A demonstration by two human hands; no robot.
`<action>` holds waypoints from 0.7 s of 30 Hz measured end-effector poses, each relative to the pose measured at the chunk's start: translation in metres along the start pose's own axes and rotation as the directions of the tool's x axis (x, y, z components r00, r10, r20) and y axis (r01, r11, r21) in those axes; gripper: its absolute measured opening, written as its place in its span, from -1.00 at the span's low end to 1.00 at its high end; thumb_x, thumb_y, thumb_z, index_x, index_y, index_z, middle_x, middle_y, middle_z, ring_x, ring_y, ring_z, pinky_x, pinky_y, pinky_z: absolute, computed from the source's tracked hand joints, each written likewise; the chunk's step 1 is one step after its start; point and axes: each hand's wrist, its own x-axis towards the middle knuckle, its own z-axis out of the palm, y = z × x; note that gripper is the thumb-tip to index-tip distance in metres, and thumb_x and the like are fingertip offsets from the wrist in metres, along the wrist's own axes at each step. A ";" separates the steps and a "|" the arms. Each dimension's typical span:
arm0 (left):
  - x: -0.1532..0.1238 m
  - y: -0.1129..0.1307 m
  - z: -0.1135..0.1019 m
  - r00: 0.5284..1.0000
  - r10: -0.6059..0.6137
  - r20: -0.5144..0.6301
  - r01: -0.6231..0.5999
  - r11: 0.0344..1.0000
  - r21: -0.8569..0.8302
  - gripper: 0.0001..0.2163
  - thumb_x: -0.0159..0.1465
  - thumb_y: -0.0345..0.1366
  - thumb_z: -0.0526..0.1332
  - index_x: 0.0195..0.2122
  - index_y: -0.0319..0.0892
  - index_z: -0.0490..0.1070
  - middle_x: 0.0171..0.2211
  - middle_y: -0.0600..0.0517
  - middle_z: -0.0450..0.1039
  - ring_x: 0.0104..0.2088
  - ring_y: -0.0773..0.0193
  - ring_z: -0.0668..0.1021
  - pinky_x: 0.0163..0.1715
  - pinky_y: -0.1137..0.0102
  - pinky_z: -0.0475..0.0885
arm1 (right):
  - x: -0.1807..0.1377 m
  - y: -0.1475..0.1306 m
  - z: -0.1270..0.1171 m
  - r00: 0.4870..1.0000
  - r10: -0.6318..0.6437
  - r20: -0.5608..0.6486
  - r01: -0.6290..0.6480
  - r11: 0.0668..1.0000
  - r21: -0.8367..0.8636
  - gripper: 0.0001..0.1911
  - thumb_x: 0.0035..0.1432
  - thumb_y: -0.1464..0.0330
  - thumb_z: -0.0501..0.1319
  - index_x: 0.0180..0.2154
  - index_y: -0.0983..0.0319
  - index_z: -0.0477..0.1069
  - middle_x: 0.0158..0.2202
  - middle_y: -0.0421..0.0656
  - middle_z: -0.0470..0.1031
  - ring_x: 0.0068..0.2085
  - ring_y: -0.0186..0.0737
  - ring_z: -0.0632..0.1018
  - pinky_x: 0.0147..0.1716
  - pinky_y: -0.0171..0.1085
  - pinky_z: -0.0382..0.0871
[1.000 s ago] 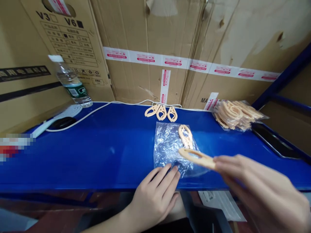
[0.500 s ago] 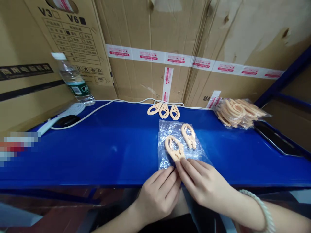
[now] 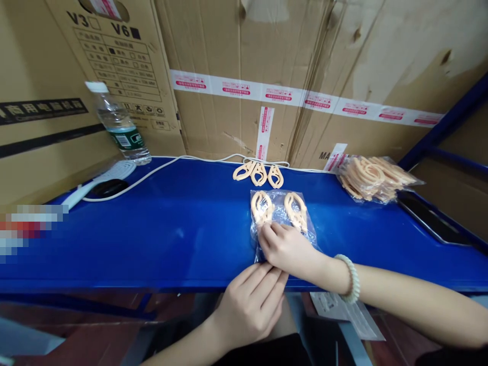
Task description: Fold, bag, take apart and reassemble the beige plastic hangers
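A clear plastic bag (image 3: pixel 280 203) lies flat near the front of the blue table. Inside it, on the right, is a peach plastic folding hanger (image 3: pixel 296 209), folded up. Another folding hanger (image 3: pixel 261 204) lies in the bag's left half, its lower end covered by my right hand (image 3: pixel 284 246). The fingers of that hand are closed on this lower end. My left hand (image 3: pixel 253 300) pinches the bag's near edge at the table edge, thumb hidden beneath. Behind the bag, three loose folding hangers (image 3: pixel 259 174) rest in a row.
At the back right is a bag of several peach hangers (image 3: pixel 375 178), beside a dark phone (image 3: pixel 434 218). A water bottle (image 3: pixel 124 127), a pale-handled brush-like item (image 3: pixel 110 175) and a white cable (image 3: pixel 160 170) are at the left. Cardboard boxes (image 3: pixel 236 122) wall the back.
My right hand has moved forward and left over the bag, carrying the left hanger deeper in, level with the other one. My left hand has stayed at the bag's near edge.
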 end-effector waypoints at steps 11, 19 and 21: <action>-0.005 -0.002 0.002 0.997 0.039 0.063 -0.042 0.997 0.057 -0.67 0.31 -0.42 0.16 0.06 -0.39 0.52 -0.04 -0.13 0.61 -0.04 0.05 0.61 -0.06 0.20 0.59 | 0.007 0.093 -0.035 0.948 0.308 0.078 -0.316 0.893 0.321 -0.72 0.20 0.60 0.06 -0.21 0.31 0.52 -0.34 -0.07 0.55 -0.31 -0.17 0.53 -0.38 -0.27 0.32; -0.005 -0.002 0.000 0.994 0.055 0.093 -0.061 0.996 0.067 -0.67 0.34 -0.39 0.15 0.07 -0.38 0.52 -0.02 -0.13 0.60 -0.01 0.04 0.60 -0.04 0.21 0.60 | 0.033 0.170 0.096 0.886 0.166 0.434 -0.311 0.906 0.288 -0.32 0.20 0.70 0.03 0.35 0.44 0.14 0.36 0.16 0.24 0.30 0.06 0.27 0.17 -0.09 0.26; -0.005 -0.003 0.001 0.993 0.064 0.095 -0.070 0.995 0.071 -0.67 0.33 -0.40 0.14 0.07 -0.38 0.51 -0.02 -0.13 0.59 0.00 0.04 0.59 -0.04 0.21 0.60 | 0.035 0.174 0.114 0.869 0.162 0.467 -0.320 0.905 0.282 -0.34 0.24 0.68 0.03 0.35 0.37 0.16 0.39 0.13 0.19 0.32 0.09 0.25 0.16 -0.06 0.27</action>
